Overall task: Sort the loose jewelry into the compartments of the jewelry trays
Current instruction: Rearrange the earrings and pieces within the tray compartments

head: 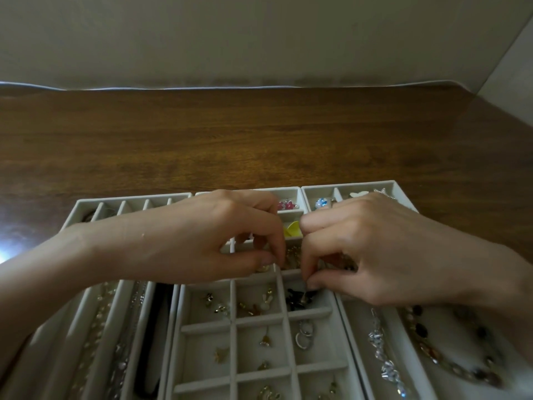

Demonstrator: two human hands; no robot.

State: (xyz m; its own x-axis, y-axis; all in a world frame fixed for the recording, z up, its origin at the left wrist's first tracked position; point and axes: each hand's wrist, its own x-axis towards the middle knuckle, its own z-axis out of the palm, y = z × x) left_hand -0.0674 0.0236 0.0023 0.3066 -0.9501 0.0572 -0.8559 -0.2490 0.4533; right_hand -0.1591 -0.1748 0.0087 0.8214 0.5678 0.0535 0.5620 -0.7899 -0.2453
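My right hand (375, 255) pinched a small piece (304, 293) between thumb and forefinger. I held it directly over the compartment of dark pieces (297, 302) in the middle tray (233, 321), probably to drop it among like items. My left hand (219, 241) hovered alongside, fingertips closed over the gold pieces (292, 255). Whether they gripped anything could not be determined.

A dark wooden table (259, 134) is spreading across the middle of the frame. Three pale grey jewelry trays are lying directly on it in the lower half, touching side by side: the long-slotted left tray (129, 197), the gridded middle tray (259, 323) and the wide-compartment right tray (346, 186).
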